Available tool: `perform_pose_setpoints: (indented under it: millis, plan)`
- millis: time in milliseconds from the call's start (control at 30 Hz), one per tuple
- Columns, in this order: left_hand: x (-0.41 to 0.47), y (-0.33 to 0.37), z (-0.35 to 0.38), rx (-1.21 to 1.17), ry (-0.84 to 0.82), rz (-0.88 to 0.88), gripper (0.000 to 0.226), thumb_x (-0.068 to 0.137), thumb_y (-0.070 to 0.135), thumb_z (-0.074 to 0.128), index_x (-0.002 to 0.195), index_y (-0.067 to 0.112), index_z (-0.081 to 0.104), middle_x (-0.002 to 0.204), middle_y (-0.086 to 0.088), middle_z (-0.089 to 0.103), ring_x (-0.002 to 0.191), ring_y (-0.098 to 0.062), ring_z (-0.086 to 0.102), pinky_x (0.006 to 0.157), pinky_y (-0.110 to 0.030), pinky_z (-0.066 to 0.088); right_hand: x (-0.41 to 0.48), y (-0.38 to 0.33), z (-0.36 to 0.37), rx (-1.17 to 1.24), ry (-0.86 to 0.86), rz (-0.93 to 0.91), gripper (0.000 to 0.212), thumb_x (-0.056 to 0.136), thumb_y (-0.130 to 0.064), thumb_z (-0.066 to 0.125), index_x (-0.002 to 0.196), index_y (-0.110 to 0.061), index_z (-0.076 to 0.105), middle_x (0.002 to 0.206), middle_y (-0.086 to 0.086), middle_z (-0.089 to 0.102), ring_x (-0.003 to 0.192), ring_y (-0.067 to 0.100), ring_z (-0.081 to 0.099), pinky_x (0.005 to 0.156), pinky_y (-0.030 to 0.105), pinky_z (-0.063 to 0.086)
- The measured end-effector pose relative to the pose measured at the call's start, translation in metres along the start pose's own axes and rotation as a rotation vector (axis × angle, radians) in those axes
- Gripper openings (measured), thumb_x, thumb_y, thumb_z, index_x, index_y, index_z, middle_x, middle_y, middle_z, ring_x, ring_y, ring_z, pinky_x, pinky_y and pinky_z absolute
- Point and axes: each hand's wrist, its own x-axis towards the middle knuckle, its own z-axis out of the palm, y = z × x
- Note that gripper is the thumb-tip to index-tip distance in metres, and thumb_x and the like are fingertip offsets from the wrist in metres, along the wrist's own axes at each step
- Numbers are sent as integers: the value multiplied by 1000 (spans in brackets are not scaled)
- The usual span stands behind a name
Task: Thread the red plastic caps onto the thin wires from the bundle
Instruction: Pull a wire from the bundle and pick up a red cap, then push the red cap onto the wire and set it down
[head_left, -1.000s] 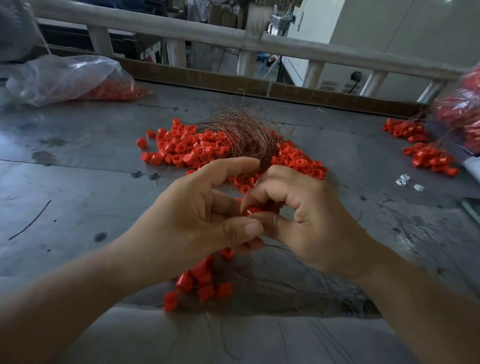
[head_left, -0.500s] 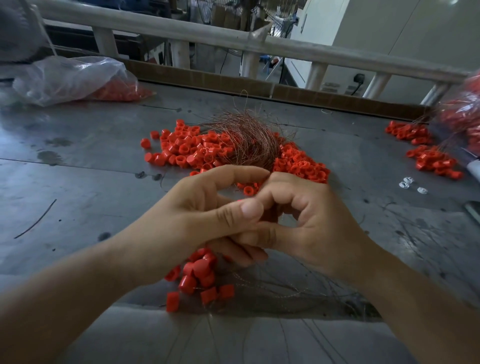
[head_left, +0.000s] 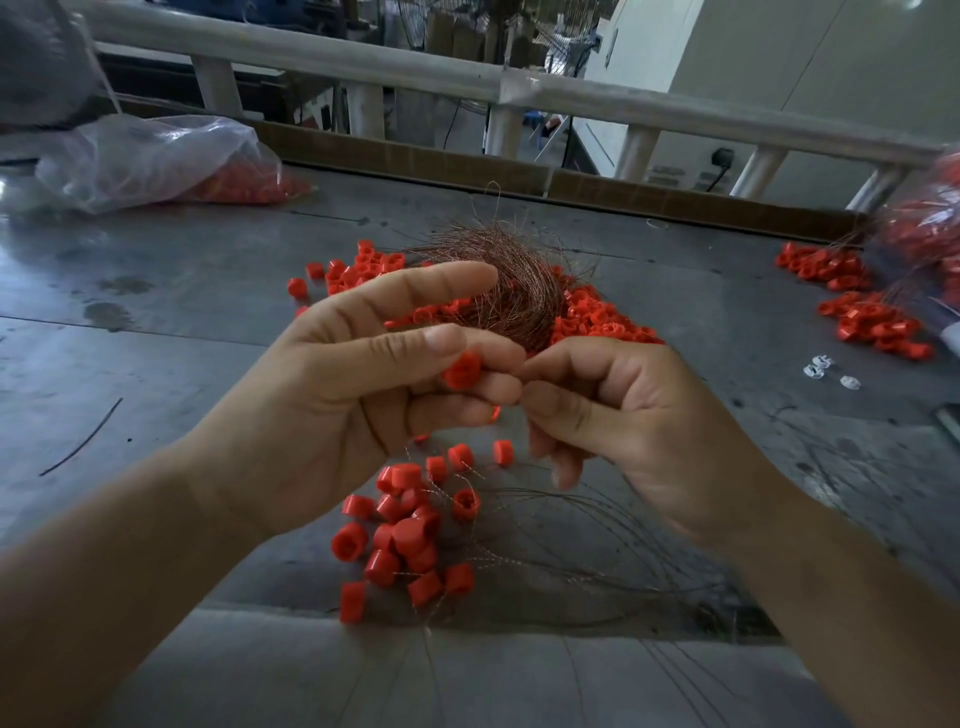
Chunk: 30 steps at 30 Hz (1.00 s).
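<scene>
Just before the wire bundle (head_left: 514, 296), in the head view, the left hand (head_left: 337, 410) pinched a red cap (head_left: 462, 370); the right hand (head_left: 628, 415) pinched what seemed a thin wire beside it. A bent tip could probably miss the cap's hole, or the cap could slip free.

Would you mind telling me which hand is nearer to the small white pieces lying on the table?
Right. The right hand is just left of the white pieces; the left hand is farther left, beyond it, pinching a red cap.

One head-worn wide-angle camera looks forward and down, close over the left hand (head_left: 337, 415) and right hand (head_left: 639, 431).
</scene>
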Motion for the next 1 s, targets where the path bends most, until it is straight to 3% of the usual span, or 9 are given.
perform_pose_setpoints:
  millis: [100, 200, 267, 333, 500, 633, 767, 867, 1000]
  plan:
    - [-1, 4, -1, 46, 19, 30, 36, 60, 15, 69, 96, 13, 72, 78, -7, 72, 61, -13, 67, 52, -18, 52, 1, -1, -3, -30, 63, 6, 16, 68, -27, 60, 74, -14, 67, 52, -3, 56, 41, 9, 45, 35, 18, 39]
    - [1, 9, -6, 220, 153, 37, 26, 49, 10, 72, 74, 14, 75, 65, -2, 69, 48, -6, 59, 43, -13, 45, 2, -3, -8, -85, 122, 18, 19, 65, -28, 62, 74, -13, 67, 49, -5, 55, 38, 3, 44, 33, 14, 33]
    - [3, 11, -9, 352, 225, 21, 25, 45, -3, 75, 65, 13, 74, 59, -3, 66, 45, -6, 57, 42, -13, 44, 1, -3, -10, -134, 124, 25, 14, 67, -25, 63, 74, -13, 66, 46, -8, 54, 35, 1, 43, 32, 12, 32]
    - [3, 12, -11, 460, 265, 2, 16, 48, 4, 74, 61, 13, 72, 53, -3, 63, 45, -7, 57, 42, -13, 45, -1, -2, -12, -215, 108, 44, 5, 72, -20, 67, 72, -15, 66, 49, -5, 56, 36, 2, 45, 32, 13, 34]
    - [5, 7, -20, 1027, 309, -29, 22, 51, 18, 77, 69, 28, 70, 64, 5, 69, 50, -7, 63, 51, -16, 52, 3, 9, -15, -627, 60, 60, 16, 75, -21, 71, 66, -32, 62, 58, -14, 59, 53, -2, 52, 48, 9, 41]
    - [2, 2, -27, 1308, 195, -103, 21, 58, 18, 79, 61, 36, 68, 68, 17, 68, 63, -1, 63, 68, -23, 51, 5, 14, -15, -760, -31, 60, 25, 73, -21, 74, 65, -38, 58, 65, -16, 58, 66, -10, 53, 59, 4, 39]
    - [3, -2, -26, 1335, 114, -187, 15, 55, 46, 74, 68, 43, 67, 70, 23, 67, 68, 5, 62, 72, -19, 49, 5, 18, -15, -769, -73, 85, 20, 73, -21, 75, 67, -34, 61, 68, -13, 60, 68, -6, 55, 60, 6, 41]
    - [4, -2, -26, 1323, 136, -155, 35, 46, 66, 55, 70, 44, 68, 68, 24, 67, 65, 3, 62, 62, -9, 45, 5, 19, -15, -771, -77, 86, 21, 75, -25, 74, 66, -36, 59, 70, -10, 63, 67, -3, 56, 59, 8, 42]
    - [10, -1, -38, 1261, 367, -45, 5, 67, 31, 72, 64, 33, 68, 66, 16, 67, 63, 5, 61, 61, -13, 41, 6, 20, -17, -763, -62, 84, 11, 74, -36, 71, 67, -35, 62, 67, -11, 63, 65, -4, 56, 58, 8, 42]
